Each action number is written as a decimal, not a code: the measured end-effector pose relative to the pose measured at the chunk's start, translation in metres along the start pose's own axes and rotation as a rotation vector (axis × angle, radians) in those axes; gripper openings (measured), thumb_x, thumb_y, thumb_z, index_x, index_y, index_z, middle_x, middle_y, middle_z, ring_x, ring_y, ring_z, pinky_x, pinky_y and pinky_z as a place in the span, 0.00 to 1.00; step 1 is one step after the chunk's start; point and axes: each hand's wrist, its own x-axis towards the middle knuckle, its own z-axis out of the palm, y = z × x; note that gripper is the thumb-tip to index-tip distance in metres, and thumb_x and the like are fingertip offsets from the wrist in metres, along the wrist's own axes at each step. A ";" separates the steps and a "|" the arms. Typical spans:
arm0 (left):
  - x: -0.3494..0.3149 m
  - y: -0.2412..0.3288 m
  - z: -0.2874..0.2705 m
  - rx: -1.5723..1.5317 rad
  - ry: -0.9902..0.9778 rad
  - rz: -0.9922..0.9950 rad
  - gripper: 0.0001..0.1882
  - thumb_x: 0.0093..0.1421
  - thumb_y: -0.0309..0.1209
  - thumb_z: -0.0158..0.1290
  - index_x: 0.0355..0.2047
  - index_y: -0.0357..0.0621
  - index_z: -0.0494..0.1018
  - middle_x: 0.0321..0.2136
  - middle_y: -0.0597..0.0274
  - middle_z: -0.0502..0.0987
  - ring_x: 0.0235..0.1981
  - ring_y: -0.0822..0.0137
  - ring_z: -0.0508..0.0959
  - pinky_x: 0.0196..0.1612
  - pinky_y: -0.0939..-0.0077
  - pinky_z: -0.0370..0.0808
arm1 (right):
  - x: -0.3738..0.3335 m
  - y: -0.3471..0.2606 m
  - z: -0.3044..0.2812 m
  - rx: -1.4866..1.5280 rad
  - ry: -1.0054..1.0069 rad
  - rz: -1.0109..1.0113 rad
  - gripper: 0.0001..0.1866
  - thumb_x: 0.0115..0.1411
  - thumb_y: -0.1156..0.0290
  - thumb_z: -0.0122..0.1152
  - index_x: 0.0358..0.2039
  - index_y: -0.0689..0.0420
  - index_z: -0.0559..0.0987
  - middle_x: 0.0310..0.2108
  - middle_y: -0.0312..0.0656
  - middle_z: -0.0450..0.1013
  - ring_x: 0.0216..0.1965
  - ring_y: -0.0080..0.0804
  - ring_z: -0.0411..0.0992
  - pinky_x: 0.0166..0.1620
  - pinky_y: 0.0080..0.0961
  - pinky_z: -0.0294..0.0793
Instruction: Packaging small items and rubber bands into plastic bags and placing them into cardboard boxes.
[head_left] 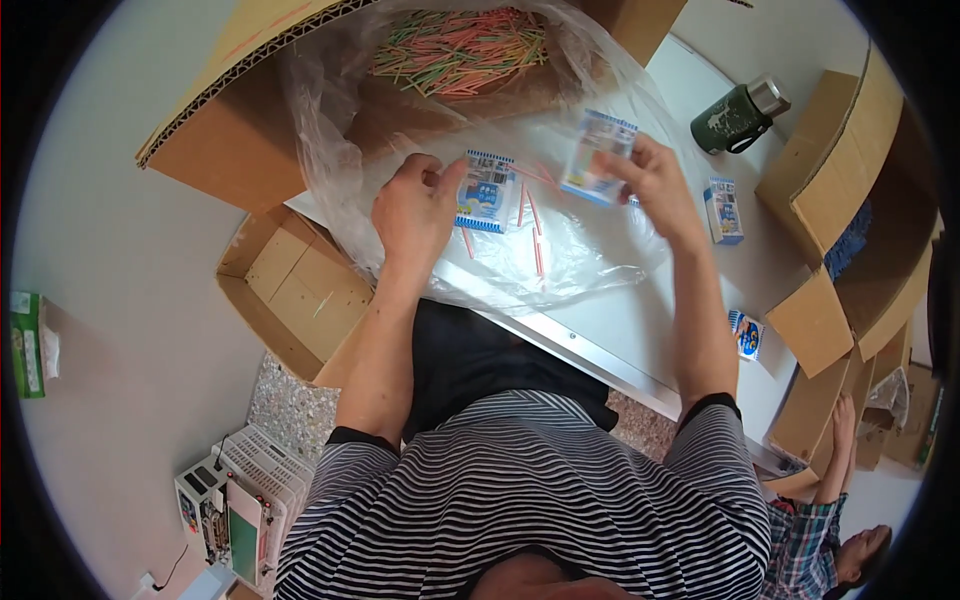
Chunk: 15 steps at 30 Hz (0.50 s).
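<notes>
My left hand [415, 205] pinches the left edge of a small blue-and-white packet [485, 192] with crimped ends, held over the clear plastic bag. A second such packet [592, 160], slightly blurred, is between the fingers and thumb of my right hand [655, 185]. Below and between the packets, several loose pink-and-white thin sticks [538, 250] lie on the clear plastic bag [590, 275], which spreads out of a large cardboard box [235, 150]. Inside the box is a heap of thin pink, green and yellow sticks [460, 50].
On the white table [640, 325] stand a dark green flask [735, 118], a blue-and-white packet [724, 210] and another packet [746, 335]. An open carton [830, 180] with something blue inside is at right. A shallow cardboard box [290, 280] sits left. Another person's arm [842, 450] shows lower right.
</notes>
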 end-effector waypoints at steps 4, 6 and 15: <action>0.004 -0.001 0.009 0.477 -0.131 0.004 0.21 0.52 0.47 0.65 0.32 0.40 0.79 0.27 0.52 0.81 0.32 0.50 0.82 0.37 0.58 0.76 | 0.016 0.030 -0.037 -0.633 0.114 0.063 0.20 0.59 0.65 0.67 0.46 0.64 0.76 0.31 0.45 0.79 0.28 0.31 0.76 0.32 0.27 0.74; 0.006 -0.007 0.015 0.472 -0.146 -0.011 0.21 0.51 0.46 0.66 0.31 0.41 0.79 0.27 0.54 0.82 0.33 0.51 0.82 0.37 0.58 0.76 | 0.006 0.040 -0.026 -0.874 0.279 -0.111 0.21 0.58 0.65 0.68 0.47 0.63 0.76 0.33 0.48 0.78 0.29 0.37 0.77 0.34 0.30 0.75; 0.008 -0.029 0.010 0.118 -0.117 -0.047 0.16 0.51 0.42 0.66 0.29 0.41 0.82 0.23 0.55 0.81 0.24 0.58 0.80 0.31 0.66 0.74 | 0.084 -0.013 0.068 -0.653 0.138 -0.802 0.09 0.62 0.71 0.60 0.43 0.55 0.80 0.42 0.48 0.78 0.35 0.49 0.78 0.41 0.38 0.77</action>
